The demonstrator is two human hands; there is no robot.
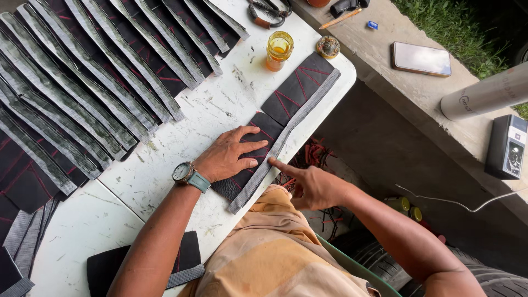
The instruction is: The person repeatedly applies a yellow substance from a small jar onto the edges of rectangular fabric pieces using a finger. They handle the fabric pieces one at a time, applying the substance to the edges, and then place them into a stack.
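Black strip [286,118] with grey edge lay along table edge [220,104] | left hand [228,157] pressed flat, fingers spread, on its near half | right hand [308,184] curled, forefinger rubbing grey border | best done firmly, evenly, strip held still | amber jar [279,50] stood beyond | more strips [88,82] fanned left
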